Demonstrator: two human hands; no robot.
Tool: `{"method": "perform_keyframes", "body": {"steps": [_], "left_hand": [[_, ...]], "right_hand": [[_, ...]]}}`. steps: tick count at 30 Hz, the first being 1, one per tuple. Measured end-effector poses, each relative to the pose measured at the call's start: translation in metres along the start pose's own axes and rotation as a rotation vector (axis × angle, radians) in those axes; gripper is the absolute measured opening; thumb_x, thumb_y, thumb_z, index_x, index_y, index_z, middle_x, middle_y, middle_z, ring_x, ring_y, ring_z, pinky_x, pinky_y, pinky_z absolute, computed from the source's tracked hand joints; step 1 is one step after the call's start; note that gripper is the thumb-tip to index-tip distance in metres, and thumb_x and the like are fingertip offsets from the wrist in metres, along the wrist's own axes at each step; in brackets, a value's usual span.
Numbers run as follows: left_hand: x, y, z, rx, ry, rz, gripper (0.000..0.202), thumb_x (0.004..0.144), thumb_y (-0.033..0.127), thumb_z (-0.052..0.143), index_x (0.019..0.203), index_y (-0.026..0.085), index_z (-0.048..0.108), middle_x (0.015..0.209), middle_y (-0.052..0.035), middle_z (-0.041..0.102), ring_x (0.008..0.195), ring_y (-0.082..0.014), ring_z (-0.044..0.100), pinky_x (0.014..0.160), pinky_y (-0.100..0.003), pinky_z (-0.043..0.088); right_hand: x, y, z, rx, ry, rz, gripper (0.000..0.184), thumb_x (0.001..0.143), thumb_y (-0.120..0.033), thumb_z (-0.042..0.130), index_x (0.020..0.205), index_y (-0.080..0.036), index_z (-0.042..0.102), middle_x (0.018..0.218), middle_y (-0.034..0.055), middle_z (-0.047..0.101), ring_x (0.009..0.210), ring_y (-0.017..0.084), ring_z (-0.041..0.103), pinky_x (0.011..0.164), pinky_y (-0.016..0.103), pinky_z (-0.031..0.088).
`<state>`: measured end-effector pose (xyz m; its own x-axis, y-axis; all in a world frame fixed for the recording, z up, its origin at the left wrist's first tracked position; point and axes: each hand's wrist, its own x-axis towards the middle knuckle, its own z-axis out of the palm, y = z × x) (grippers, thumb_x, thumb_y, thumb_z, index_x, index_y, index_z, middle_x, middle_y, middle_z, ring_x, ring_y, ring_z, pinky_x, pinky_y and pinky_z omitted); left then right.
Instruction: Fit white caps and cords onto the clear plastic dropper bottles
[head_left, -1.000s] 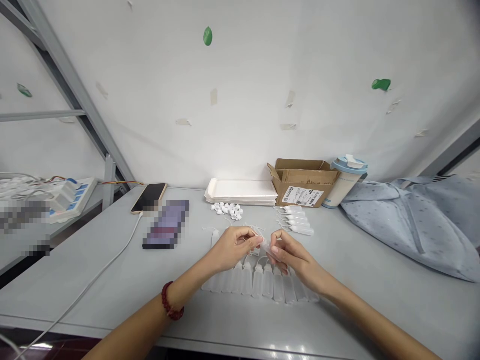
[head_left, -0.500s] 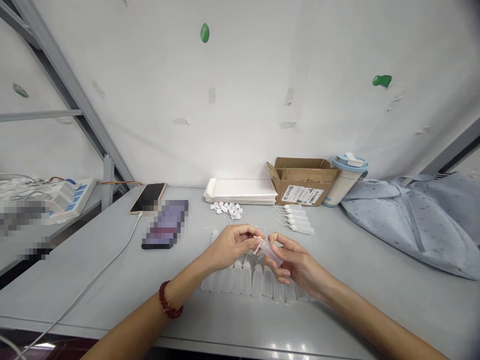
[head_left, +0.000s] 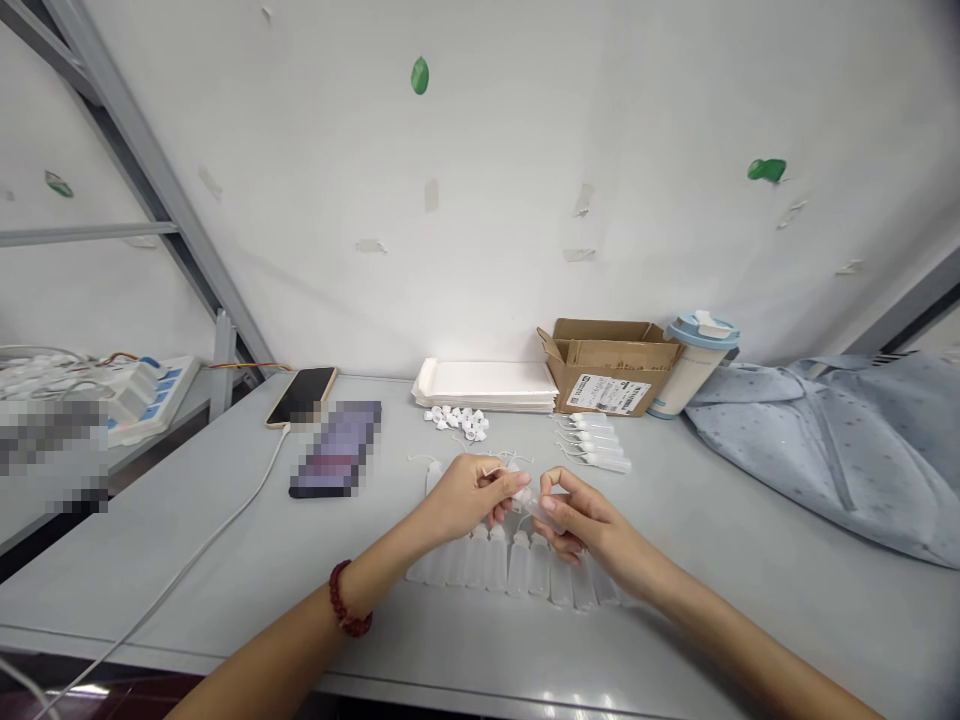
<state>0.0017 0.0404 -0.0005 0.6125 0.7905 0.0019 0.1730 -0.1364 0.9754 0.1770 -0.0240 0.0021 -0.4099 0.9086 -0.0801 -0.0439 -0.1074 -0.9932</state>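
Between my hands is a small translucent plastic bottle (head_left: pixel 534 507), tilted, with a thin white string at its top. My left hand (head_left: pixel 469 498) pinches the bottle's neck end, and its fingers partly cover whatever sits there. The lower part of the bottle is gripped in the fingertips of my right hand (head_left: pixel 583 512). Below the hands lies a row of similar clear bottles (head_left: pixel 517 568), partly hidden by my fingers. A pile of small white caps (head_left: pixel 469 422) is behind my left hand. Several bottles with white tops and strings (head_left: pixel 600 447) lie to the back right.
White flat packets (head_left: pixel 495 382) are stacked at the wall beside an open cardboard box (head_left: pixel 607 365). A blue-lidded cup (head_left: pixel 694 365) and a light blue cloth item (head_left: pixel 817 450) stand right. Left are a phone (head_left: pixel 301 395), a blurred dark object (head_left: pixel 337 450) and a white cable (head_left: pixel 210 540).
My left fingers have shifted over the neck of the bottle and now cover more of it. More of the bottle is hidden by my right fingers. The view has shifted slightly.
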Motion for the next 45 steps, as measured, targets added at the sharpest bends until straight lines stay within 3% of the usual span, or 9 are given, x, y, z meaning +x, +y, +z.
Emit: {"method": "perform_keyframes", "body": {"steps": [7,10,13,21,26,30,36,45], "left_hand": [[-0.002,0.001,0.004,0.177,0.047,0.033,0.048,0.081,0.048,0.046,0.048,0.015,0.040,0.049,0.0019,0.048,0.043,-0.0080,0.047,0.042,-0.018,0.036],[-0.004,0.003,0.004,0.211,0.043,0.050,0.047,0.082,0.046,0.047,0.048,0.015,0.040,0.048,0.0027,0.047,0.042,-0.0073,0.045,0.042,-0.018,0.036],[-0.004,0.003,0.004,0.196,0.043,0.060,0.038,0.079,0.045,0.053,0.057,0.014,0.050,0.050,0.0038,0.048,0.044,-0.0081,0.046,0.044,-0.018,0.036],[-0.003,0.006,0.004,-0.030,0.032,0.063,0.018,0.070,0.030,0.067,0.076,0.014,0.062,0.065,0.0014,0.056,0.054,-0.0092,0.051,0.050,-0.019,0.041],[-0.005,0.011,0.002,-0.048,-0.017,0.052,0.019,0.074,0.031,0.064,0.079,0.013,0.063,0.066,0.0002,0.058,0.057,-0.0100,0.055,0.055,-0.020,0.043],[-0.004,0.007,0.002,-0.011,-0.090,0.045,0.032,0.081,0.041,0.054,0.069,0.012,0.060,0.058,-0.0002,0.056,0.055,-0.0113,0.056,0.054,-0.021,0.043],[-0.002,0.002,0.002,0.004,-0.078,0.041,0.040,0.083,0.046,0.048,0.063,0.012,0.055,0.055,0.0000,0.055,0.048,-0.0095,0.053,0.049,-0.020,0.041],[-0.003,0.007,0.000,-0.036,-0.106,0.028,0.032,0.080,0.041,0.055,0.069,0.011,0.061,0.055,0.0003,0.055,0.050,-0.0093,0.053,0.050,-0.020,0.042]], "right_hand": [[-0.004,-0.002,0.005,-0.268,0.056,-0.064,0.026,0.089,-0.047,0.038,0.085,-0.022,0.036,0.065,-0.0052,0.043,0.053,0.008,0.032,0.051,0.021,0.028],[-0.003,-0.002,0.004,-0.236,0.043,-0.047,0.026,0.089,-0.048,0.039,0.084,-0.022,0.035,0.065,-0.0057,0.043,0.052,0.008,0.031,0.050,0.021,0.027],[-0.002,0.001,-0.001,-0.168,0.036,-0.028,0.027,0.088,-0.048,0.041,0.085,-0.022,0.035,0.064,-0.0061,0.044,0.049,0.007,0.030,0.048,0.021,0.026],[0.001,-0.002,-0.003,0.028,0.029,0.043,0.030,0.082,-0.050,0.050,0.080,-0.022,0.037,0.061,-0.0074,0.043,0.046,0.005,0.024,0.047,0.020,0.026],[0.001,-0.004,-0.003,0.082,0.034,0.061,0.031,0.082,-0.050,0.051,0.079,-0.022,0.037,0.060,-0.0072,0.042,0.045,0.005,0.024,0.045,0.020,0.024],[0.001,-0.005,-0.003,0.088,0.033,0.057,0.031,0.083,-0.048,0.050,0.079,-0.021,0.036,0.059,-0.0073,0.042,0.045,0.005,0.024,0.046,0.021,0.024],[0.000,-0.007,-0.003,0.069,0.028,0.045,0.028,0.085,-0.046,0.048,0.081,-0.021,0.036,0.061,-0.0064,0.043,0.046,0.005,0.025,0.046,0.021,0.023],[0.000,-0.003,-0.005,0.077,0.010,0.034,0.026,0.086,-0.045,0.047,0.081,-0.021,0.037,0.061,-0.0062,0.042,0.046,0.006,0.024,0.046,0.021,0.023]]}}
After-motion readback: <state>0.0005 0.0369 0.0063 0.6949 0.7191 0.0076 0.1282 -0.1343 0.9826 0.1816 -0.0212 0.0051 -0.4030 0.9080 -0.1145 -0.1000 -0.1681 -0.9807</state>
